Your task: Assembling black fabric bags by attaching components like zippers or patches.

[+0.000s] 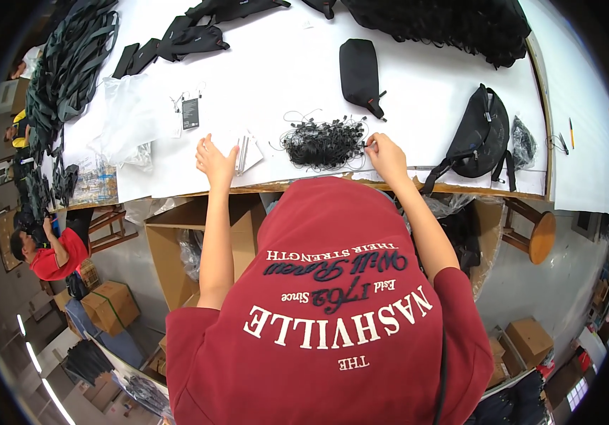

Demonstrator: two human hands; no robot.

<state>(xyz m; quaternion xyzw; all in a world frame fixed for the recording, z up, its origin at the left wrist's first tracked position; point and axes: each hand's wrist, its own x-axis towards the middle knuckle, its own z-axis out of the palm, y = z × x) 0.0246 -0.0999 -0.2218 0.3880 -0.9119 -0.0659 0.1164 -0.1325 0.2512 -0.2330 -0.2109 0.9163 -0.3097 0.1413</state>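
My left hand is open above the table's near edge, its thumb and fingers apart. Just right of its thumb lies a small stack of white tags. A tangled heap of black hang-tag strings with small plastic ends sits between my hands. At the heap's right edge, my right hand is closed in a pinch on a black hang-tag string. Beyond my left hand lies a black printed hang tag with a string beside it. A black pouch with a zip lies farther back.
To the right are a black waist bag, a clear plastic packet and a pen. Clear plastic and dark straps lie left. Under the table stands an open carton; a stool is at right. A person in red is at left.
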